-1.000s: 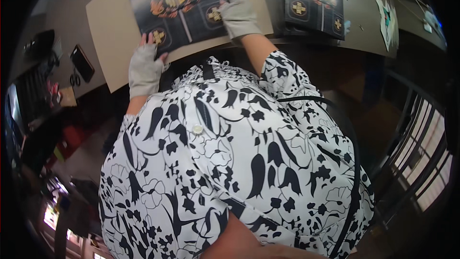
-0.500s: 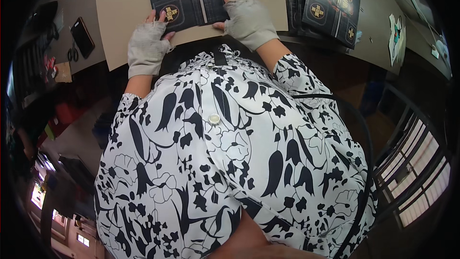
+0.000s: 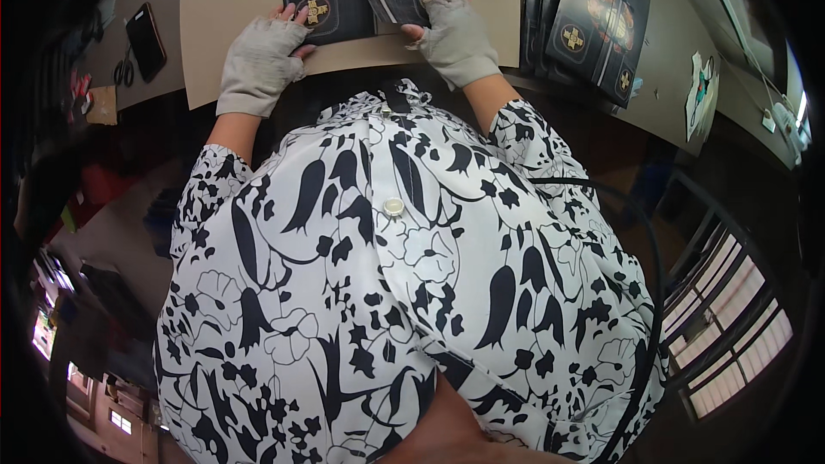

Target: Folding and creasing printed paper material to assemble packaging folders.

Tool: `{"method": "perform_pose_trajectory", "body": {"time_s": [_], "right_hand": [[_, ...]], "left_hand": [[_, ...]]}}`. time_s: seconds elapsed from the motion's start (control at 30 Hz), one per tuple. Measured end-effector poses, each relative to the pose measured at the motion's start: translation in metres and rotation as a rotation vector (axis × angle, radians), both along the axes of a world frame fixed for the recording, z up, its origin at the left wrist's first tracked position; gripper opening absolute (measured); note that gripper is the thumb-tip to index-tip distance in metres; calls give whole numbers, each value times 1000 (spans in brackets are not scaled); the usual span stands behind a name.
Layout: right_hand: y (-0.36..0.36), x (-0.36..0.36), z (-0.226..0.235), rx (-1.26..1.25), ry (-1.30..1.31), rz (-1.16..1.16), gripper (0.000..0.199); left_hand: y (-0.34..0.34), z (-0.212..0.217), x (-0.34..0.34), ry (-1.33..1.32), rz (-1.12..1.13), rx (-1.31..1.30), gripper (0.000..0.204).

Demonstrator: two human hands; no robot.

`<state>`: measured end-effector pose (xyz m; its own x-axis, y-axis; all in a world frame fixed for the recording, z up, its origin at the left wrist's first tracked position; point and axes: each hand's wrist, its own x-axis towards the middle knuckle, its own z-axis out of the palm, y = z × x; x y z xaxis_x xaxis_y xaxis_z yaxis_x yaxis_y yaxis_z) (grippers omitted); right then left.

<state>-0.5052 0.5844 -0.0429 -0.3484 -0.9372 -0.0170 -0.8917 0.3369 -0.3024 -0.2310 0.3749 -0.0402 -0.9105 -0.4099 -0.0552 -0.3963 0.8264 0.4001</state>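
Observation:
A dark printed paper piece [image 3: 344,10] with a denim-like pattern and gold and orange emblems lies at the top of the view, its far part cut off by the frame. Both my hands wear pale fingerless gloves. At its near left corner my left hand [image 3: 265,62] has its fingertips along the side edge and its thumb apart by the near edge. My right hand [image 3: 457,39] rests at the right side, fingers stretched out and spread on or beside the print, thumb near the lower edge. Whether it is one sheet or several layers, I cannot tell.
Beneath the piece is a large beige board [image 3: 219,34]. To the right, several similar dark printed pieces [image 3: 597,34] overlap in a stack. A phone [image 3: 146,41] and scissors [image 3: 125,71] lie at the left. A colourful paper scrap [image 3: 700,94] is at the far right.
The printed piece has shifted slightly to the right on the board. My left fingers have moved up along its left edge, while my right hand stays at its right side. The whole view has shifted a little.

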Motion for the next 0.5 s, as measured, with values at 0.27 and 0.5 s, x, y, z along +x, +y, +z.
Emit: {"method": "perform_pose_trajectory", "body": {"time_s": [0.27, 0.5], "right_hand": [[-7, 7, 12, -14, 90, 23, 94], [-10, 4, 14, 12, 111, 35, 94]], "left_hand": [[-1, -12, -32, 6, -67, -114, 76], [-4, -18, -34, -100, -194, -102, 62]]}}
